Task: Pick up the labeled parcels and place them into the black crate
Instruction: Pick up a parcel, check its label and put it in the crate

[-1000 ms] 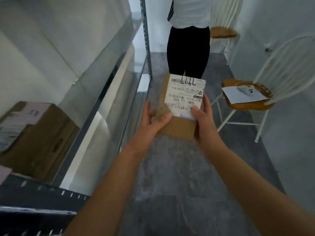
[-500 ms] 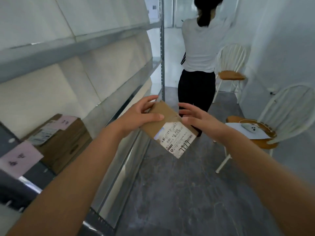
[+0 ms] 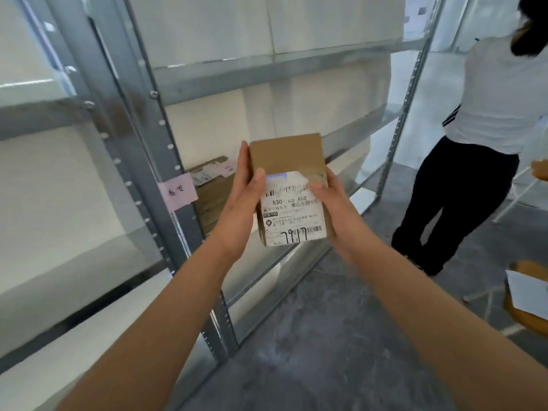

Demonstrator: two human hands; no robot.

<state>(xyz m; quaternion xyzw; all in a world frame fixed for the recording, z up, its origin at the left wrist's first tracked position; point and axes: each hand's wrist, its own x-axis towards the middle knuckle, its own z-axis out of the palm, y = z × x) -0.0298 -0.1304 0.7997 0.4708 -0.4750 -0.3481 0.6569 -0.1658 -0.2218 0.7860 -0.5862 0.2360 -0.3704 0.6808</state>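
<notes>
Left hand [image 3: 237, 203] and right hand [image 3: 338, 209] both grip a small cardboard parcel [image 3: 286, 155] in mid-air, thumbs curled onto its face and fingers behind. The shipping label [image 3: 292, 215] faces the camera, with "530" and handwritten digits readable. Just behind the parcel is a grey metal shelving rack [image 3: 139, 143]. On its lower shelf, near the upright, sits a brown carton [image 3: 213, 200], blurred, probably labelled too. A pink tag [image 3: 178, 191] is stuck to the upright. Grey concrete floor [image 3: 326, 336] forms an open aisle below the arms. Another person [image 3: 474, 143] stands at right, and a wooden chair seat [image 3: 522, 324] holding paper sits at the right edge.
</notes>
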